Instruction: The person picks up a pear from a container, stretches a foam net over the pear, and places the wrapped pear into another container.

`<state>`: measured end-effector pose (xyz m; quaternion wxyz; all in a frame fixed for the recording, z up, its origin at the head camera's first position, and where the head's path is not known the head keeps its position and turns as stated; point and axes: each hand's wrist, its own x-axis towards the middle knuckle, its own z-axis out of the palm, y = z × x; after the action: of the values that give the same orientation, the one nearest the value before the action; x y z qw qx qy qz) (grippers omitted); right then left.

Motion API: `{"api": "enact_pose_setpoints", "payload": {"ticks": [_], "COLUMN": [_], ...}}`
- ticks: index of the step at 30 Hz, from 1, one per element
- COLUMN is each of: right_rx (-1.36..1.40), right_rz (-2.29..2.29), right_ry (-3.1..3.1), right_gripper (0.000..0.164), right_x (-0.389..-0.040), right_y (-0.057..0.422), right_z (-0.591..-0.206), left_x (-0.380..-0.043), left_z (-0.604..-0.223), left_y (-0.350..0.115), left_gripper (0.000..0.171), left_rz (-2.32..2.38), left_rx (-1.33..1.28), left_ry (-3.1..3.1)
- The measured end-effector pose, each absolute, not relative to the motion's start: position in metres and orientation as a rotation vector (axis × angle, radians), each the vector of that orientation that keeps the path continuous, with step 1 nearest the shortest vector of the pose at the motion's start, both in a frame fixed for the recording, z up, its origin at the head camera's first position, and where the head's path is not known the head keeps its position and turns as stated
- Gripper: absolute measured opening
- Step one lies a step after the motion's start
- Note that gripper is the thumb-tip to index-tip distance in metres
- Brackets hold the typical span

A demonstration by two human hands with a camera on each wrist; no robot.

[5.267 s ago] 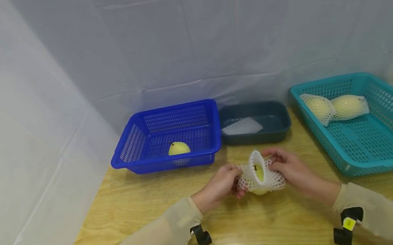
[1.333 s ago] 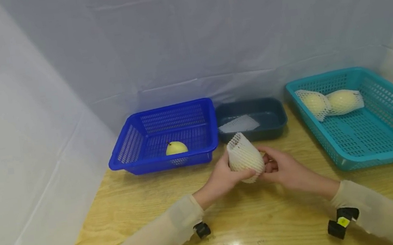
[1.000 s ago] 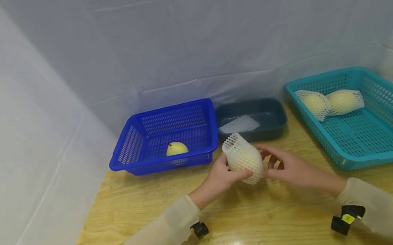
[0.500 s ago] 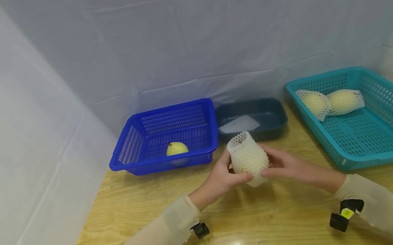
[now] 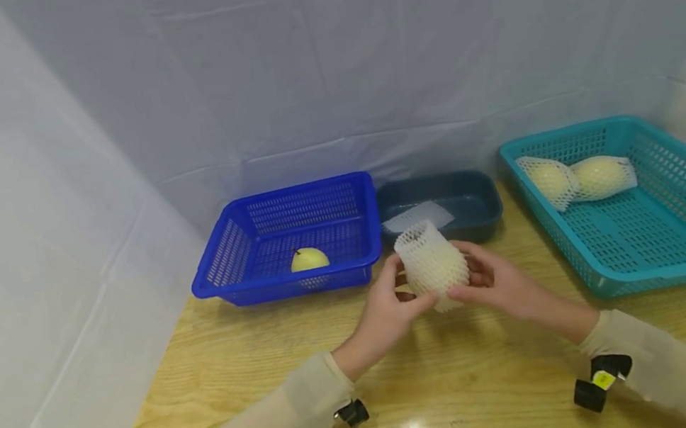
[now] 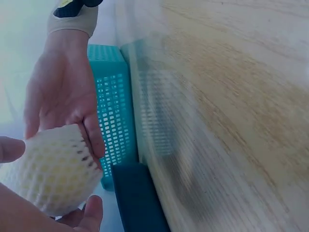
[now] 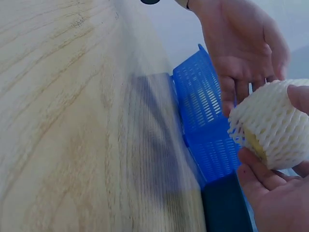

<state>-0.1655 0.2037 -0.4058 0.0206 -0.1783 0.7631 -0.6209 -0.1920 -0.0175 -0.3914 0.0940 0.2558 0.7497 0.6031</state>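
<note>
A pale yellow pear in a white foam net sleeve (image 5: pixel 434 267) is held above the table between both hands. Its upper end, with the open rim of the net, leans toward the back left. My left hand (image 5: pixel 386 306) grips the left side, with the thumb across the front. From the right, my right hand (image 5: pixel 506 284) holds the lower part, its thumb close to the left one. In the right wrist view, a patch of bare pear (image 7: pixel 254 142) shows at the net's lower end. Some fingers are hidden behind the fruit.
A blue basket (image 5: pixel 289 278) at the back left holds one bare pear (image 5: pixel 308 259). Beside it, a dark teal tray (image 5: pixel 480 231) contains flat foam netting (image 5: pixel 417 216). The turquoise basket (image 5: pixel 665 274) on the right holds two netted pears (image 5: pixel 602 177).
Earlier both hands stretched the net open over the pear; now it wraps the fruit. The right hand loosened briefly, then took hold again. Lately the pear has risen slightly, away from me.
</note>
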Motion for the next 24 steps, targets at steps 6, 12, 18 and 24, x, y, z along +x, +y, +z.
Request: {"api": "enact_pose_setpoints", "payload": {"ticks": [6, 12, 18, 24], "right_rx": [-0.499, -0.462, -0.553, -0.575], "right_rz": [-1.916, -1.879, -1.855, -1.833], "right_ry": [2.468, 2.526, 2.505, 2.564], "right_gripper": [0.072, 0.077, 0.074, 0.058], "right_x": [-0.164, -0.160, -0.156, -0.158], "right_y": [0.198, 0.192, 0.195, 0.202], "right_z": [-0.410, -0.409, -0.409, -0.405], "left_x": [-0.191, -0.192, -0.196, -0.200], "left_z": [-0.388, -0.391, -0.393, -0.395], "left_y": [-0.014, -0.009, -0.011, -0.014], "left_gripper": [0.074, 0.074, 0.068, 0.069], "left_rz": [1.776, 1.785, 1.833, 1.910], "left_rx": [0.712, 0.602, 0.567, 0.638], "left_ry": [2.186, 2.175, 2.185, 2.084]}}
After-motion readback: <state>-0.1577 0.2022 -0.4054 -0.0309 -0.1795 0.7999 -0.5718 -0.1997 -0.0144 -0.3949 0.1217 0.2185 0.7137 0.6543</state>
